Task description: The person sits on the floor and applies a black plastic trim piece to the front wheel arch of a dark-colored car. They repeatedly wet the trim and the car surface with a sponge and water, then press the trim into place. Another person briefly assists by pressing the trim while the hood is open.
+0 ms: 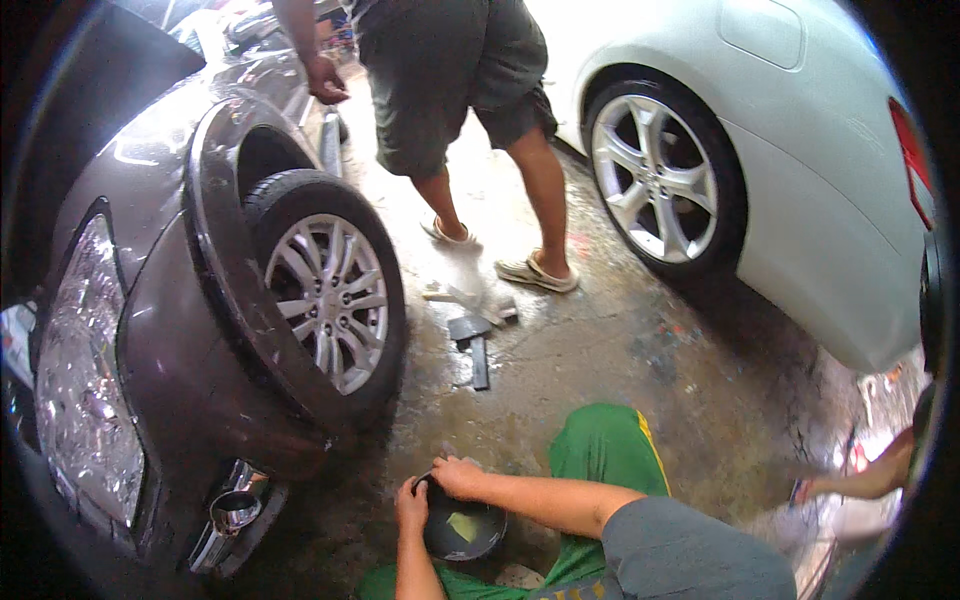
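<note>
My left hand (411,506) and my right hand (457,478) meet at the far left rim of a black bowl (490,545). The fingers of both are closed around a small dark piece (424,483) between them, too small and partly covered to tell its kind. Inside the bowl lies a yellow-green piece (462,526), perhaps in water. The bowl rests low in front of me, beside my leg in green trousers (605,450).
A dark grey car (165,330) with its front wheel (335,300) stands at left. To the right is a white car (810,150). Another person (450,80) stands ahead, near grey blocks (478,350) on the wet floor. Someone's arm (860,483) reaches in at far right.
</note>
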